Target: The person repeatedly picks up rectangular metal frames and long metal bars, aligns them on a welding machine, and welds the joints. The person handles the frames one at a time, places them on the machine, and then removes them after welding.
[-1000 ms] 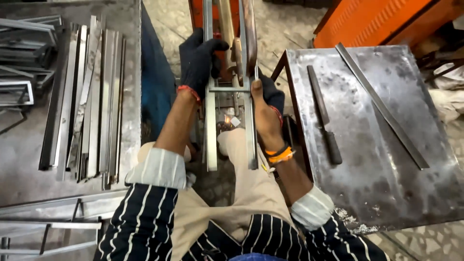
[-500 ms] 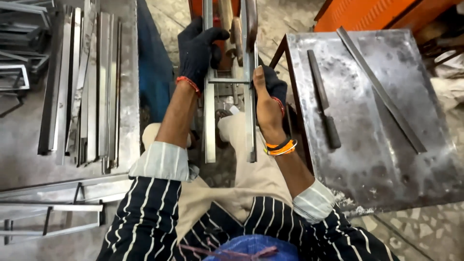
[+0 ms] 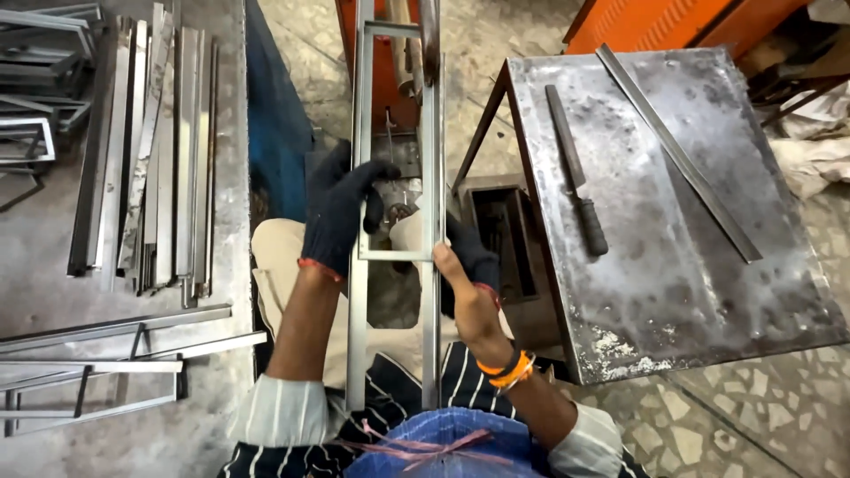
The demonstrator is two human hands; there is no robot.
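Observation:
A long grey metal ladder-like frame, two rails joined by crossbars, lies over my lap and runs away from me. My left hand, in a dark glove, grips the left rail just above a crossbar. My right hand, with a partial dark glove and orange bands at the wrist, holds the right rail from the outside. Both sleeves are striped black and white.
A steel table at the right carries a long file and a flat metal strip. A bench at the left holds several metal bars and welded frames. An orange machine stands ahead.
The frame has slid toward me, its near ends now over my lap. Both hands stay on the rails, shifted lower in view.

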